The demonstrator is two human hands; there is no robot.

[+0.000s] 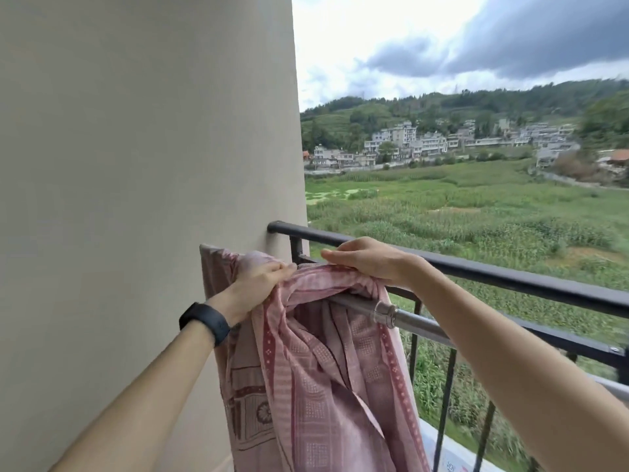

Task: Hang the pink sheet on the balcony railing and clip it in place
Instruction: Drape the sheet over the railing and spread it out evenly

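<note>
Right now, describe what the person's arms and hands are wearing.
The left forearm and right forearm are bare, no sleeves in view. A black fitness band circles the left wrist. The left grip and right grip are ungloved; no rings show.

A black wristband (206,323), broad, smooth and matte like a fitness tracker's, wraps the wrist just behind the left hand (258,281). From the wristband toward the elbow that forearm is bare; the right hand (367,260) and its forearm are bare too.
</note>
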